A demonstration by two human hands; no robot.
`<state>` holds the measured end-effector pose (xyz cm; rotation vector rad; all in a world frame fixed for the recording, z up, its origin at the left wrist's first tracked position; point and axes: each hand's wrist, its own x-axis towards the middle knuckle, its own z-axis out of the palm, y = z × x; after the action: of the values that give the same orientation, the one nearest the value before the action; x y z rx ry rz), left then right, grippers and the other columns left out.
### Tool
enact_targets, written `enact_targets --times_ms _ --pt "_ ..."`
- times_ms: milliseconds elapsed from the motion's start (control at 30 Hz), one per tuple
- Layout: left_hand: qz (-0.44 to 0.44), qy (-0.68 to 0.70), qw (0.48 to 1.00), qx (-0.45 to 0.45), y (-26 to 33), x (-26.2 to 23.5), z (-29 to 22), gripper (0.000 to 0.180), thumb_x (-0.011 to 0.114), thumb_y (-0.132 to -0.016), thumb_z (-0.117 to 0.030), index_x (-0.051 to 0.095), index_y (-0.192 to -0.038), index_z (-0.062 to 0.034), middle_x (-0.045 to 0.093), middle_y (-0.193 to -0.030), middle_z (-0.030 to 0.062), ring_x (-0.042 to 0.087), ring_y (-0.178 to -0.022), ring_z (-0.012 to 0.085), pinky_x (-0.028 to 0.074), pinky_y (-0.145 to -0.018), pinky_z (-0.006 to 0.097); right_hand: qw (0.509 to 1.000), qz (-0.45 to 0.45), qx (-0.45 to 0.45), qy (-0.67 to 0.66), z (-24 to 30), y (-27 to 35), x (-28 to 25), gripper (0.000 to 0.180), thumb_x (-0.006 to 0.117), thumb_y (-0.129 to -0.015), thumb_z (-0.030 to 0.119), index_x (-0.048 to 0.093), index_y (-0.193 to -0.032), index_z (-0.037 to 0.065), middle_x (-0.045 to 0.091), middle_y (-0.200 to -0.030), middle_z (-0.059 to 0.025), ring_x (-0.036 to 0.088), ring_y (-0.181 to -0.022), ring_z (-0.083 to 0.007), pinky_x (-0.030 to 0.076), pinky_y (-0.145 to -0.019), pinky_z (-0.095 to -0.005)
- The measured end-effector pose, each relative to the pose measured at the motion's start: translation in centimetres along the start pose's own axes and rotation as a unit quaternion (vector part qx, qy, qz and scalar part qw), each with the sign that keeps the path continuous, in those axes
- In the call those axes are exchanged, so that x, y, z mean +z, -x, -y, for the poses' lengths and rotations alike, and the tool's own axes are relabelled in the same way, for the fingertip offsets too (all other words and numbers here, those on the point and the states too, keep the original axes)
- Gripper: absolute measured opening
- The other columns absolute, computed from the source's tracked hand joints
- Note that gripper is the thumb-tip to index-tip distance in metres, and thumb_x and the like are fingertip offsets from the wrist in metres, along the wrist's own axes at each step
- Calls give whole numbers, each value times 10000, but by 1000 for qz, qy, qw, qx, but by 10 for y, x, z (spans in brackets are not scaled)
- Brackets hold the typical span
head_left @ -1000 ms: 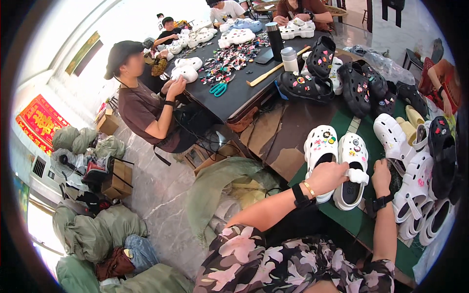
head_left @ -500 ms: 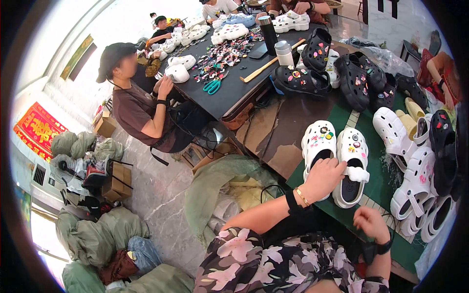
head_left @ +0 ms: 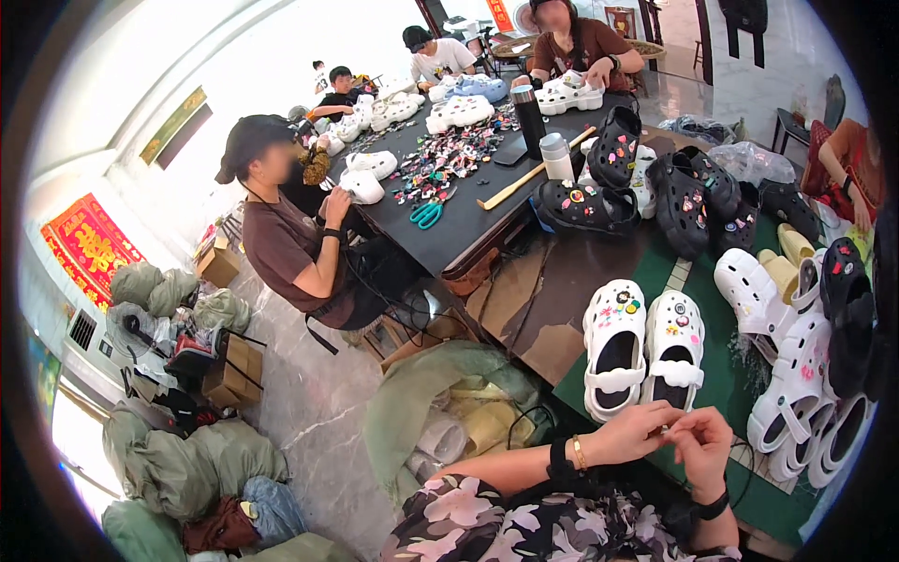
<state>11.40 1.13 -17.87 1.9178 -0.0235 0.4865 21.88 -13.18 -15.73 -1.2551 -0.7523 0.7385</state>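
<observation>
Two white clogs stand side by side on the green mat, toes pointing away from me. The left clog (head_left: 614,304) and the right clog (head_left: 675,320) both carry colourful charms on their uppers, and their heel straps lie across the openings. Just in front of their heels, my left hand (head_left: 637,434) and my right hand (head_left: 700,444) meet with fingertips pinched together. Something small and pale seems to be between them, too small to name. My left wrist is close to the heel of the left clog. Neither hand grips a clog.
White clogs (head_left: 794,361) crowd the right side, beside black ones (head_left: 680,201) with charms. A wooden-handled stick (head_left: 512,187), a white bottle (head_left: 557,157), teal scissors (head_left: 427,215) and a charm pile (head_left: 449,159) lie ahead. Co-workers sit around the dark table (head_left: 403,234).
My left hand has left the right clog's strap and come back toward me, meeting my right hand, which has risen slightly. The view has tilted up, showing more of the co-workers.
</observation>
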Motion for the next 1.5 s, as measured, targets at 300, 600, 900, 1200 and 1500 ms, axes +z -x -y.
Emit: enact_targets --times_ms 300,600,900,1200,1500 --pt "-33 22 999 -7 8 -3 5 83 624 -846 -20 614 -925 5 594 -833 116 594 -766 265 460 -667 336 995 -59 -34 67 -3 -2 8 135 588 -896 9 595 -1030 -10 681 -807 -57 529 -554 -39 411 -473 -174" --pt "-71 111 988 -84 16 -26 4 108 636 -907 -89 657 -968 -2 656 -869 47 589 -764 107 473 -692 256 964 36 -30 263 -11 6 3 60 597 -862 9 646 -849 -24 648 -645 -72 640 -576 -113 465 -511 -237" --pt "-217 -10 971 -100 20 -56 3 170 607 -902 -41 638 -1062 8 638 -789 38 572 -671 78 481 -636 246 923 21 20 384 -8 5 -3 92 659 -831 104 654 -809 15 604 -628 -168 620 -536 -303 470 -517 -354" --pt "-268 -116 949 -118 18 -94 23 169 638 -860 -19 652 -1028 -4 640 -883 68 607 -738 139 490 -681 266 906 3 -13 423 -12 -2 4 88 638 -830 140 624 -789 63 615 -635 -153 629 -599 -348 485 -543 -420" --pt "-187 -170 956 -146 18 -106 32 118 622 -876 -82 664 -955 -5 645 -906 119 627 -832 260 503 -717 341 864 57 -11 500 -16 -2 11 112 598 -830 160 618 -773 65 621 -640 -167 625 -616 -379 498 -570 -467"
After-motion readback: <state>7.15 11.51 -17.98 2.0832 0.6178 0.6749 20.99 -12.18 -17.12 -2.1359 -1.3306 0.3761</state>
